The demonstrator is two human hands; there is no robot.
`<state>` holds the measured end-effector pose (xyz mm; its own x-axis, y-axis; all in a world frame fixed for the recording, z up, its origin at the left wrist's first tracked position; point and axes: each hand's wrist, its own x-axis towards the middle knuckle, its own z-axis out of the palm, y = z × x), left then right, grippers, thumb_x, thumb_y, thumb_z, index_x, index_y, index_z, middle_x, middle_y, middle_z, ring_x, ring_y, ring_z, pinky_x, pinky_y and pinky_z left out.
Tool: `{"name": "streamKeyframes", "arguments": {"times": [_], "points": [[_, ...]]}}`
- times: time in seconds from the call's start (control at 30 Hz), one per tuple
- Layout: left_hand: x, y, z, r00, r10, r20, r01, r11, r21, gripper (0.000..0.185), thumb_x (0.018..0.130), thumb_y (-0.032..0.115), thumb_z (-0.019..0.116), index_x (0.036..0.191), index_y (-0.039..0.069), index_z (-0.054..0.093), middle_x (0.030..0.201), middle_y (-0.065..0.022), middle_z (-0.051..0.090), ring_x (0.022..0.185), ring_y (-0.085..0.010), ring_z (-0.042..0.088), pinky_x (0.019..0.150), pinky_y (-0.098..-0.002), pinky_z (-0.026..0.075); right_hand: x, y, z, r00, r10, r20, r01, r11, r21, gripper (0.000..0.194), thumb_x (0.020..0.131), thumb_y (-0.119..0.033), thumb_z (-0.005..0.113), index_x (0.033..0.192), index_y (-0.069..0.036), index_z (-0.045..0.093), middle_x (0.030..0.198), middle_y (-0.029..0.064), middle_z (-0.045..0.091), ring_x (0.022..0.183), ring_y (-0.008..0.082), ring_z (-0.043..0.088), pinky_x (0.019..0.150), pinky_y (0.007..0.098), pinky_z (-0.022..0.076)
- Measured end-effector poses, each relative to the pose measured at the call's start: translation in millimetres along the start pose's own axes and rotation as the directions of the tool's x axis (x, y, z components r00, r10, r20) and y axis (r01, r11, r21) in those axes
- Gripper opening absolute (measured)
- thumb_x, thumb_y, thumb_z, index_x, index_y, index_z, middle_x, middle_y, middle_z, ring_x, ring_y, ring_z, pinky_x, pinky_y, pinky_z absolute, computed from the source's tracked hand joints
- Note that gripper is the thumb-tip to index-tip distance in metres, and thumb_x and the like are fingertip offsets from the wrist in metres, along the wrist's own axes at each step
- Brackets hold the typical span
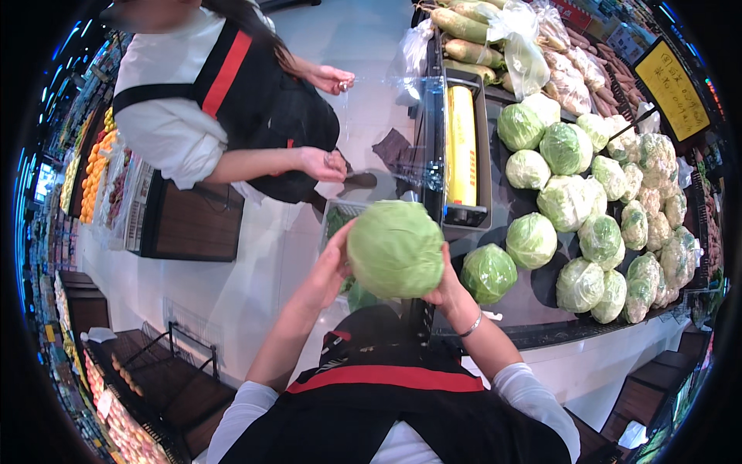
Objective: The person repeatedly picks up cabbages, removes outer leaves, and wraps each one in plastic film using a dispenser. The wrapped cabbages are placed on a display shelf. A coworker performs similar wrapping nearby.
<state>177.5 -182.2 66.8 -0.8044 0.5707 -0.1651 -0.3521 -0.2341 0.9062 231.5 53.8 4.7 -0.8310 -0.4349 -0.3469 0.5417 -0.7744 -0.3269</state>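
Observation:
A green cabbage without wrap is held up before my body, gripped from both sides. My left hand presses on its left side, and my right hand supports its lower right side; part of the fingers is hidden behind the head. To the right, a plastic-wrapped cabbage lies nearest on the dark display table, with several more wrapped cabbages beyond it. Below the held cabbage, a crate with leafy greens is partly hidden.
A person in a black apron stands across from me, hands holding clear plastic film. A yellow roll sits in a grey holder at the table's edge. White radishes, bagged produce, wrapped cauliflowers and a yellow sign stand farther right.

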Motion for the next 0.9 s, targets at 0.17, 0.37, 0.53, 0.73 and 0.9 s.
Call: {"name": "streamKeyframes", "arguments": {"times": [0.17, 0.37, 0.53, 0.73, 0.9], "points": [[55, 2, 1, 0.968, 0.139, 0.208, -0.159, 0.984, 0.081, 0.093, 0.098, 0.062, 0.044, 0.157, -0.001, 0.011, 0.162, -0.0144, 0.019, 0.149, -0.0248, 0.022, 0.118, -0.0429, 0.023, 19, -38, -10, 0.970, -0.245, -0.001, 0.238, 0.939, 0.249, 0.082, 0.094, -0.074, 0.034, 0.153, -0.017, 0.035, 0.155, 0.0125, 0.039, 0.139, 0.0360, 0.041, 0.113, 0.0571, 0.0337], [107, -78, -25, 0.958, 0.097, -0.271, -0.139, 0.980, -0.139, 0.052, 0.105, 0.036, 0.044, 0.141, -0.002, 0.043, 0.138, -0.0153, 0.054, 0.130, -0.0252, 0.051, 0.108, -0.0430, 0.041, 46, -108, 16, 0.887, -0.414, -0.205, 0.448, 0.878, 0.167, 0.064, 0.102, -0.055, 0.037, 0.148, -0.010, 0.043, 0.147, 0.0121, 0.050, 0.133, 0.0307, 0.049, 0.111, 0.0470, 0.0401], [168, -186, -58, 0.881, -0.297, -0.368, 0.090, 0.869, -0.486, 0.038, 0.104, 0.032, 0.046, 0.126, 0.001, 0.053, 0.115, -0.0139, 0.062, 0.108, -0.0238, 0.060, 0.096, -0.0395, 0.050, 85, -210, 50, 0.694, -0.717, 0.057, 0.601, 0.535, -0.593, 0.069, 0.096, -0.043, 0.059, 0.148, -0.006, 0.033, 0.143, 0.0137, 0.046, 0.130, 0.0259, 0.049, 0.108, 0.0403, 0.0422], [308, -201, -51, 0.940, -0.058, -0.337, -0.212, 0.674, -0.707, 0.063, 0.104, 0.049, 0.040, 0.143, 0.000, 0.037, 0.140, -0.0231, 0.047, 0.132, -0.0327, 0.047, 0.116, -0.0443, 0.034, 156, -259, 58, 0.513, -0.830, 0.217, 0.123, -0.179, -0.976, 0.074, 0.079, -0.037, 0.077, 0.139, -0.004, 0.047, 0.133, 0.0186, 0.050, 0.121, 0.0293, 0.054, 0.105, 0.0382, 0.0428], [341, -135, -27, 0.968, -0.001, -0.253, -0.207, 0.571, -0.794, 0.082, 0.098, 0.069, 0.028, 0.153, 0.009, 0.028, 0.154, -0.0116, 0.036, 0.140, -0.0279, 0.038, 0.119, -0.0396, 0.027, 178, -230, 59, 0.600, -0.733, 0.320, -0.172, -0.509, -0.843, 0.079, 0.071, -0.048, 0.081, 0.137, -0.016, 0.051, 0.137, 0.0233, 0.047, 0.116, 0.0420, 0.058, 0.093, 0.0451, 0.0515]]}}
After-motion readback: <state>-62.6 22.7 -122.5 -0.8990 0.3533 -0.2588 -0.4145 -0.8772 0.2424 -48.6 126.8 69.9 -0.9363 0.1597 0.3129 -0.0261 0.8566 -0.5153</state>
